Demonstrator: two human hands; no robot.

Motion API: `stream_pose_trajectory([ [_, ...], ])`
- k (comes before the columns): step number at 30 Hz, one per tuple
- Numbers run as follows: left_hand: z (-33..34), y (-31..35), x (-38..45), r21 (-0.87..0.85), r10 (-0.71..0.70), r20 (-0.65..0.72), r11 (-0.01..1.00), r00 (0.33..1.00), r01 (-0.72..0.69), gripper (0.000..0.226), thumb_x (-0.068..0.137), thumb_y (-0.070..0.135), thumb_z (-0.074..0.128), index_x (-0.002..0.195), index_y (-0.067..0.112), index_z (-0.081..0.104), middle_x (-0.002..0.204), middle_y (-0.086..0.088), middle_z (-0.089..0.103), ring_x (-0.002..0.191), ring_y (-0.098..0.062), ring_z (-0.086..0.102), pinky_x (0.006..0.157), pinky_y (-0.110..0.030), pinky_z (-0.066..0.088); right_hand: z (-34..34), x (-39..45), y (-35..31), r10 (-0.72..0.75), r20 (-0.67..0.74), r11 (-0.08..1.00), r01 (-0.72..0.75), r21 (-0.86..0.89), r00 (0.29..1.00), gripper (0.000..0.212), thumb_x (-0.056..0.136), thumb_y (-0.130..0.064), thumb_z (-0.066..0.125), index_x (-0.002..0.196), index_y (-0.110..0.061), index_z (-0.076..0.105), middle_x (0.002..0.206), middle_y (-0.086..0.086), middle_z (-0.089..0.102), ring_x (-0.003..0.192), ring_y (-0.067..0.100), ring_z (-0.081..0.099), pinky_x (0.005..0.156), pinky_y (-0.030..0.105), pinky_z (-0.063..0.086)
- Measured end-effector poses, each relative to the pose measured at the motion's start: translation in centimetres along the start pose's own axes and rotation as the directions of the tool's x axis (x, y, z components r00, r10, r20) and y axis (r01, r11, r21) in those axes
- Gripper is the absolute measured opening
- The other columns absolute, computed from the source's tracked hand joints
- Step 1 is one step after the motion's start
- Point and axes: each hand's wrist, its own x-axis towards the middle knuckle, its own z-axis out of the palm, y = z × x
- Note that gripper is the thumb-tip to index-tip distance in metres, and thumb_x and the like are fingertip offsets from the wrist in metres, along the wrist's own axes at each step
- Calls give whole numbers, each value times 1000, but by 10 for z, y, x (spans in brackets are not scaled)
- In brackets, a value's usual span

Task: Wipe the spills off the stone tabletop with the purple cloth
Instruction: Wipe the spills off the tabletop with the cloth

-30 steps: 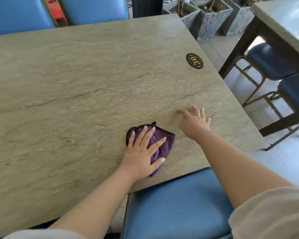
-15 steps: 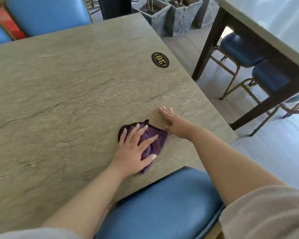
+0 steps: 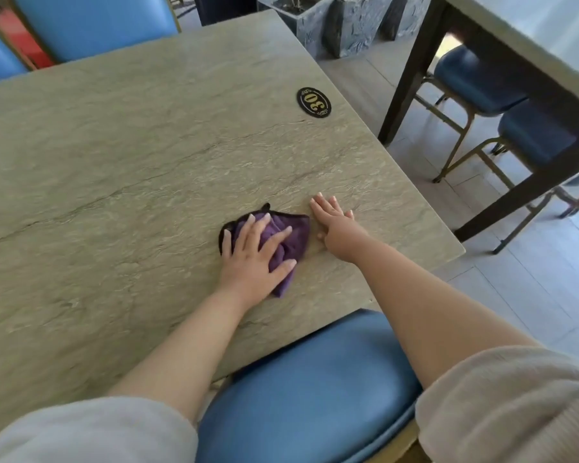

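My left hand [image 3: 253, 259] lies flat on the purple cloth [image 3: 290, 240], fingers spread and straight, pressing it down onto the stone desk [image 3: 121, 168] rather than gripping it. The cloth is bunched under my palm, near the desk's right front corner, with its dark edge showing past my fingertips and a fold sticking out below my little finger. My right hand [image 3: 335, 222] rests just beside the cloth on its right, fingers straight and close together against the stone, holding nothing; whether it touches the cloth's edge I cannot tell. Both my forearms are bare, with pale knit sleeves [image 3: 508, 406] pushed up near the elbows. Farther back on the desk, toward its right edge, sits a black oval number plate [image 3: 314, 102] reading 30. A blue padded chair [image 3: 315, 389] is tucked in at the near edge, between my arms, and more blue chairs [image 3: 94, 25] stand along the far side. To the right, across the pale floor, stands another table [image 3: 528, 58] with dark legs and blue chairs under it, and grey stone planters [image 3: 341, 25] stand beyond the desk's far corner.
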Motion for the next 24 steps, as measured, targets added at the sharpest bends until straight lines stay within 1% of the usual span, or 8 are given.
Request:
stream_pose_trajectory([
  [3,3,-10,-64,-16,305,114,952,945,-305,61,86,70,28,145,53,21,161,13,1,148,-11,-13,117,-52,-9,-7,-3,-18,76,31,996,-74,-58,997,74,94,-1,42,152,-19,-2,160,-2,-13,146,23,-13,116,50,-1],
  [6,-8,-46,-91,-25,449,198,891,871,-453,59,88,71,33,144,56,20,160,19,-1,147,-7,-13,118,-43,-12,-6,-8,-41,123,58,990,-119,-76,991,75,91,-1,42,152,-19,1,160,-3,-12,147,26,-11,114,56,6],
  [8,-18,-75,-85,-16,367,220,928,904,-373,62,83,79,25,141,61,16,159,22,-5,146,-4,-14,119,-45,-8,2,-12,-58,129,95,990,-123,-76,987,75,90,-1,43,152,-22,6,160,-3,-11,146,28,-11,115,59,11],
  [11,-25,-103,-61,-17,1,93,1000,996,1,72,75,86,22,141,60,16,161,17,0,148,-9,-6,119,-50,-2,12,-19,-78,139,162,987,-122,-108,977,72,91,-1,40,151,-26,9,160,0,-12,146,33,-12,113,58,19],
  [13,-21,-100,-50,-42,-219,22,975,975,220,64,84,74,34,144,54,20,161,13,2,148,-12,-5,118,-49,-4,15,-26,-92,155,204,983,-131,-126,966,69,93,-2,37,151,-27,11,160,3,-12,145,38,-11,114,56,20],
  [15,-15,-86,-54,-30,-246,-16,969,969,246,60,89,67,37,145,51,21,161,10,1,148,-15,-6,117,-48,-7,16,-35,-106,178,221,978,-147,-151,959,68,94,-3,37,152,-25,9,160,6,-11,144,40,-10,116,53,17],
  [20,-13,-97,-101,-32,234,159,972,959,-232,69,77,73,22,143,55,19,161,14,-1,148,-13,-12,118,-48,-11,22,-53,-136,268,161,954,-238,-184,950,58,95,-9,39,150,-13,20,158,13,15,144,30,16,115,39,20],
  [24,-41,-129,-116,-158,357,169,930,919,-333,78,73,73,42,145,49,25,161,9,7,149,-17,0,118,-47,-2,47,-66,-187,306,88,948,-295,-119,948,40,98,-15,38,135,-1,46,140,18,47,129,33,44,102,37,37],
])
